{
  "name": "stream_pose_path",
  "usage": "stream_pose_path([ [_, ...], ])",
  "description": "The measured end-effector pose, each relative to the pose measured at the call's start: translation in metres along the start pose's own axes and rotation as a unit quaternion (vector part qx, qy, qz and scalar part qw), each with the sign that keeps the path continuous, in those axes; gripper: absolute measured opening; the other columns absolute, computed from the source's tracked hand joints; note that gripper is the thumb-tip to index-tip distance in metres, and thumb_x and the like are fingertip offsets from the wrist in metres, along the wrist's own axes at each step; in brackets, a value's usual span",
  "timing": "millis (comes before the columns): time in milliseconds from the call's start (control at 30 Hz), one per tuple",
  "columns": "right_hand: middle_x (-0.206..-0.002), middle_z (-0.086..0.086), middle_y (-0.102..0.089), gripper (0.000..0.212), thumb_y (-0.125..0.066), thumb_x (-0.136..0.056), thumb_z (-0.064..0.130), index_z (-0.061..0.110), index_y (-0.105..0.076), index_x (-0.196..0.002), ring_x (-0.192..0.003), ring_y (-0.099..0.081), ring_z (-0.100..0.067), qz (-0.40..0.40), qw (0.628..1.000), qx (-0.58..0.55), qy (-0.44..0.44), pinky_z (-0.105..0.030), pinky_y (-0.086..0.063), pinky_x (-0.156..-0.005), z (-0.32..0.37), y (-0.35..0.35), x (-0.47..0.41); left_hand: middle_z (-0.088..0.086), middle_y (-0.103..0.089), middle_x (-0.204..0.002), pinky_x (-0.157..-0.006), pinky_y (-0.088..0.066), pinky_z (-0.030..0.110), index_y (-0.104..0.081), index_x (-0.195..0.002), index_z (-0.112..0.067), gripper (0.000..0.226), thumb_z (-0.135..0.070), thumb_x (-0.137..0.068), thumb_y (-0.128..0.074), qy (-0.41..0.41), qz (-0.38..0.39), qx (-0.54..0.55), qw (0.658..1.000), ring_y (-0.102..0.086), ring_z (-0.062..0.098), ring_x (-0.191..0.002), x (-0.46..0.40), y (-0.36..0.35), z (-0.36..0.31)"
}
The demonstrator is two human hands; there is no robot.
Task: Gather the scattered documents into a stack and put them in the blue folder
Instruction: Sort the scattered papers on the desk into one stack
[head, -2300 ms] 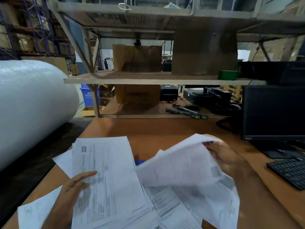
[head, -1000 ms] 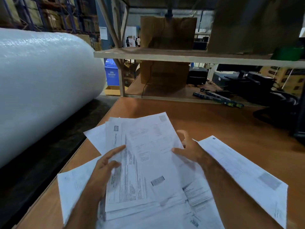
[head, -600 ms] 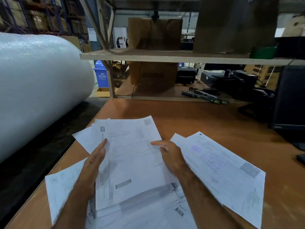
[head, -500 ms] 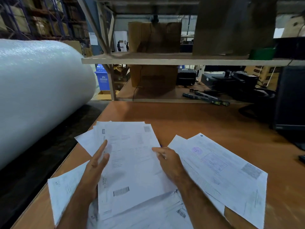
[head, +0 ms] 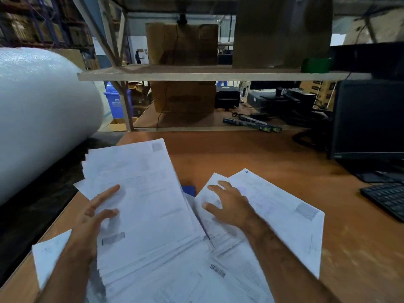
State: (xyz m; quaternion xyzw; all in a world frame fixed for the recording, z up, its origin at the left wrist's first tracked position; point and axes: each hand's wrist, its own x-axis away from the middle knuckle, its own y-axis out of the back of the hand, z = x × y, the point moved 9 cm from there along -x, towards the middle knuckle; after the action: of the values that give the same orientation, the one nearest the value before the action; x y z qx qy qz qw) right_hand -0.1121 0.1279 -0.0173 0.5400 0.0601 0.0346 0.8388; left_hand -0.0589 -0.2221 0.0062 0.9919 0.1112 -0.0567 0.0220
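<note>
Lying fanned on the wooden desk [head: 251, 154], a stack of documents [head: 140, 193], left hand [head: 91, 219] resting on it with fingers spread, right hand [head: 229, 206] flat on loose sheets [head: 284, 213] beside, blue folder [head: 188, 190] peeking out between, keyboard [head: 387, 197] far right.

matt paper documents [head: 140, 193], smooth wooden table [head: 251, 154]

stack [head: 142, 193] left on desk [head: 262, 154] | loose sheets [head: 279, 206] right | folder [head: 188, 190] between, underneath | keyboard [head: 387, 200] far right
</note>
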Motion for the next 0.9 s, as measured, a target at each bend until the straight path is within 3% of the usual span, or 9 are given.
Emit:
stream_pose_path([
  [200,-0.172,0.003,-0.001,0.095,-0.009,-0.078,0.092,0.042,-0.007,-0.160,-0.157,-0.005,-0.030,0.083,0.975,0.122,-0.164,-0.063,-0.009,-0.121,-0.097,0.002,0.035,-0.024,-0.066,-0.131,-0.089,-0.061,0.035,-0.065,-0.135,-0.029,0.063,0.011,-0.089,-0.052,-0.012,-0.056,0.165,0.985,-0.062,0.007,-0.121,-0.027,0.002,-0.018],
  [267,-0.172,0.000,-0.003,0.094,-0.005,-0.081,0.088,0.039,-0.006,-0.161,-0.156,-0.007,-0.033,0.066,0.970,0.140,-0.188,-0.065,-0.009,-0.119,-0.095,-0.003,0.040,-0.014,-0.066,-0.135,-0.098,-0.054,0.040,-0.069,-0.131,-0.027,0.058,0.012,-0.089,-0.055,0.028,-0.003,0.140,0.990,-0.061,0.011,-0.121,-0.029,-0.025,-0.008],
  [333,-0.169,-0.003,-0.014,0.090,-0.005,-0.085,0.086,0.037,-0.014,-0.160,-0.152,-0.016,-0.035,0.050,0.967,0.165,-0.188,-0.064,-0.014,-0.116,-0.084,-0.004,0.036,-0.004,-0.068,-0.129,-0.085,-0.055,0.027,-0.072,-0.120,-0.024,0.053,0.015,-0.089,-0.055,0.052,0.045,0.051,0.996,-0.063,0.011,-0.109,-0.019,-0.047,0.011],
  [400,-0.161,-0.003,-0.029,0.083,-0.013,-0.088,0.085,0.038,-0.027,-0.155,-0.146,-0.027,-0.033,0.032,0.973,0.164,-0.157,-0.060,-0.022,-0.113,-0.073,0.003,0.029,0.003,-0.066,-0.134,-0.087,-0.049,0.027,-0.073,-0.117,-0.025,0.054,0.017,-0.087,-0.056,0.039,0.070,-0.050,0.996,-0.060,0.020,-0.117,-0.014,-0.058,0.032],
  [500,-0.150,-0.004,-0.043,0.072,-0.040,-0.087,0.081,0.037,-0.042,-0.144,-0.140,-0.038,-0.030,0.011,0.983,0.081,-0.164,-0.053,-0.034,-0.110,-0.093,0.029,0.023,0.004,-0.061,-0.141,-0.101,-0.041,0.036,-0.074,-0.121,-0.021,0.054,0.017,-0.087,-0.057,0.031,0.083,-0.086,0.992,-0.051,0.028,-0.132,-0.013,-0.058,0.038],
  [633,-0.147,-0.003,-0.047,0.098,-0.062,-0.060,0.087,0.040,-0.041,-0.144,-0.136,-0.043,-0.030,0.007,0.973,0.050,-0.227,-0.051,-0.047,-0.106,-0.141,0.050,0.033,0.000,-0.061,-0.141,-0.104,-0.041,0.038,-0.074,-0.121,-0.022,0.052,0.016,-0.090,-0.057,0.011,0.088,-0.072,0.993,-0.051,0.024,-0.132,-0.006,-0.062,0.031],
  [733,-0.149,-0.006,-0.043,0.110,-0.073,-0.057,0.084,0.037,-0.038,-0.150,-0.137,-0.044,-0.030,0.000,0.972,0.049,-0.230,-0.045,-0.047,-0.107,-0.144,0.054,0.026,-0.001,-0.061,-0.141,-0.103,-0.042,0.038,-0.074,-0.121,-0.021,0.047,0.013,-0.092,-0.057,0.009,0.085,-0.051,0.995,-0.052,0.024,-0.132,-0.003,-0.060,0.030],
  [800,-0.144,-0.008,-0.046,0.096,-0.084,-0.062,0.066,0.035,-0.047,-0.145,-0.130,-0.050,-0.027,-0.011,0.972,-0.002,-0.235,-0.037,-0.051,-0.102,-0.149,0.056,0.015,-0.002,-0.061,-0.142,-0.104,-0.042,0.038,-0.075,-0.119,-0.021,0.046,0.013,-0.093,-0.058,0.014,0.083,-0.047,0.995,-0.052,0.024,-0.133,-0.001,-0.059,0.032],
  [900,-0.122,-0.004,-0.066,0.033,-0.086,-0.070,0.022,0.031,-0.071,-0.098,-0.101,-0.067,-0.023,-0.049,0.967,-0.129,-0.216,-0.038,-0.061,-0.084,-0.160,0.056,0.001,-0.003,-0.060,-0.142,-0.106,-0.042,0.040,-0.076,-0.118,-0.021,0.046,0.014,-0.093,-0.057,0.027,0.074,-0.027,0.997,-0.051,0.024,-0.133,0.002,-0.057,0.035],
])
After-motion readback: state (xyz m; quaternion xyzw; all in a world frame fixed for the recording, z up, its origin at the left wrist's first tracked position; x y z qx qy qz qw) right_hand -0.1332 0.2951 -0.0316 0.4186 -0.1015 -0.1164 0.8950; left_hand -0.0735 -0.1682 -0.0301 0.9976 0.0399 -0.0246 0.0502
